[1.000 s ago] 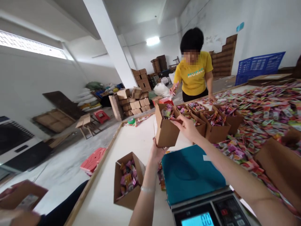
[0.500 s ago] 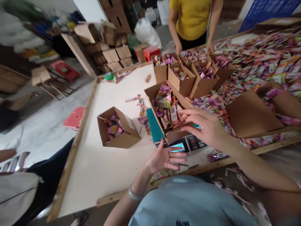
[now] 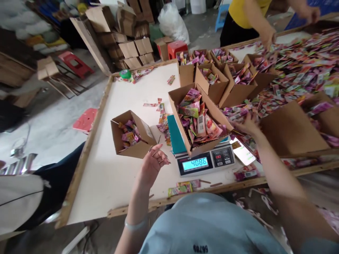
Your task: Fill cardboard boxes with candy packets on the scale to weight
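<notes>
A cardboard box point(image 3: 182, 132) full of small candy packets point(image 3: 201, 123) rests on a digital scale point(image 3: 225, 157) with a lit blue display point(image 3: 196, 163). My left hand point(image 3: 153, 164) hovers in front of the scale's left side, holding nothing, its fingers loosely bent and apart. Close to it stands a smaller box point(image 3: 137, 150) with packets inside. Just right of the full box, my right hand point(image 3: 247, 125) reaches over loose packets, fingers spread and slightly blurred. A phone with a bright screen point(image 3: 243, 151) lies beside the scale.
Several filled boxes point(image 3: 212, 86) stand at the back, near a heap of packets point(image 3: 307, 74). An open box point(image 3: 291, 130) is at right. Wooden edging point(image 3: 87, 155) borders the table. A co-worker in yellow point(image 3: 243, 14) stands across, hands over the heap's far side.
My right hand has moved off the box's front corner to its right side. My left hand has drawn back leftward, uncovering the display. The co-worker has shifted right.
</notes>
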`<state>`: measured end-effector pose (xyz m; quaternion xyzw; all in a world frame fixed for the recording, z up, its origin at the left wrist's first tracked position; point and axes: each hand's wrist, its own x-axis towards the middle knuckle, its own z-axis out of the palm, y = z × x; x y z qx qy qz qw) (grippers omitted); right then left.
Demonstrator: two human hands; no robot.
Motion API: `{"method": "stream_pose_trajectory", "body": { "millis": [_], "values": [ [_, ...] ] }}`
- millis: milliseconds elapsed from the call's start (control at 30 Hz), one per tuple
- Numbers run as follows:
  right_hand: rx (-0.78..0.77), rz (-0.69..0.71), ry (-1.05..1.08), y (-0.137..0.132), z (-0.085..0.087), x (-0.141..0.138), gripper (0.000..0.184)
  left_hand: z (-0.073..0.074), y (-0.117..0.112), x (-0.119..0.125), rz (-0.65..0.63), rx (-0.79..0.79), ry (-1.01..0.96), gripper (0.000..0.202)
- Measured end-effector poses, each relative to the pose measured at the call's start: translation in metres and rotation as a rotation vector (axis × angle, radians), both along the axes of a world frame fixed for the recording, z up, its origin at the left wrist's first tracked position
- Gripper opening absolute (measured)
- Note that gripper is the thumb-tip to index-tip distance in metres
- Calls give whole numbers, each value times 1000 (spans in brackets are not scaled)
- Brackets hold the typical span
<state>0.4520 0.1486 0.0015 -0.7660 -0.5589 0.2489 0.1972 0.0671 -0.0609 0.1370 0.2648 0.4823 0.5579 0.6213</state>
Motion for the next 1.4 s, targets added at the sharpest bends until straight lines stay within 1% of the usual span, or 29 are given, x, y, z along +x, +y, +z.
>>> {"method": "stream_pose_trajectory", "body": {
  "millis": [33, 67, 100, 167, 200, 267, 367, 433, 533, 567, 600, 633, 700, 767, 800, 867, 900, 933, 967, 1000, 1033, 1100, 1133, 1167, 1200, 1233, 1300, 1333, 1400],
  "values": [
    [-74, -15, -54, -2, -15, 0, 109, -1, 2, 1, 20, -12, 14, 35],
    [-101, -17, -120, -5, -27, -1, 106, -2, 4, 2, 44, -26, 31, 32],
    [-97, -4, -197, -8, -36, -1, 97, -3, 5, 3, 72, -44, 52, 30],
    [-60, 50, -358, -11, -44, 2, 72, -5, 7, 3, 130, -84, 92, 29],
    [-37, 87, -417, -11, -44, 6, 61, -6, 8, 3, 155, -102, 110, 30],
    [-2, 150, -472, -8, -42, 15, 48, -8, 9, 2, 182, -120, 136, 29],
    [6, 198, -475, -2, -36, 25, 43, -12, 10, 1, 190, -112, 144, 29],
    [-33, 186, -433, 1, -29, 25, 42, -14, 11, 0, 190, -109, 128, 30],
    [17, 104, -271, 1, -3, 18, 47, -19, 10, -1, 167, -111, 87, 30],
    [82, 100, -192, -2, 11, 15, 52, -22, 9, -2, 146, -105, 74, 29],
    [170, 139, -68, -6, 27, 12, 57, -27, 7, -2, 115, -100, 63, 30],
    [267, 238, 100, -13, 45, 8, 63, -32, 5, -2, 72, -103, 55, 31],
    [401, 580, 432, -34, 81, -4, 75, -44, -1, 2, -48, -149, 53, 40],
    [483, 887, 582, -58, 110, -22, 83, -57, -8, 10, -192, -237, 61, 53],
    [516, 961, 553, -68, 121, -34, 75, -63, -11, 14, -263, -277, 57, 59],
    [614, 943, 473, -83, 133, -60, 50, -74, -15, 20, -383, -326, 50, 68],
    [661, 904, 472, -87, 135, -74, 46, -77, -17, 20, -411, -334, 64, 69],
    [684, 881, 484, -88, 136, -87, 48, -80, -20, 18, -392, -331, 104, 68],
    [686, 875, 496, -86, 136, -100, 51, -81, -24, 13, -304, -312, 182, 66],
    [678, 881, 511, -83, 136, -113, 54, -81, -30, 5, -145, -270, 301, 62],
    [662, 896, 531, -79, 136, -124, 57, -80, -35, -4, 77, -205, 456, 57],
    [629, 927, 578, -69, 136, -146, 62, -77, -47, -28, 596, -6, 817, 45],
    [616, 935, 601, -64, 137, -156, 64, -75, -51, -40, 793, 98, 991, 38],
    [606, 941, 622, -59, 138, -168, 65, -73, -53, -52, 911, 179, 1134, 41],
    [600, 948, 639, -54, 139, -181, 66, -71, -52, -64, 953, 225, 1226, 51],
    [594, 954, 652, -49, 140, -195, 66, -70, -48, -75, 937, 237, 1257, 61],
    [572, 981, 674, -41, 141, -229, 62, -69, -34, -97, 855, 205, 1167, 63],
    [547, 1003, 680, -39, 139, -248, 59, -69, -26, -108, 853, 189, 1090, 60],
    [454, 1051, 667, -40, 131, -287, 53, -68, -13, -133, 930, 166, 967, 57]
  ]
}}
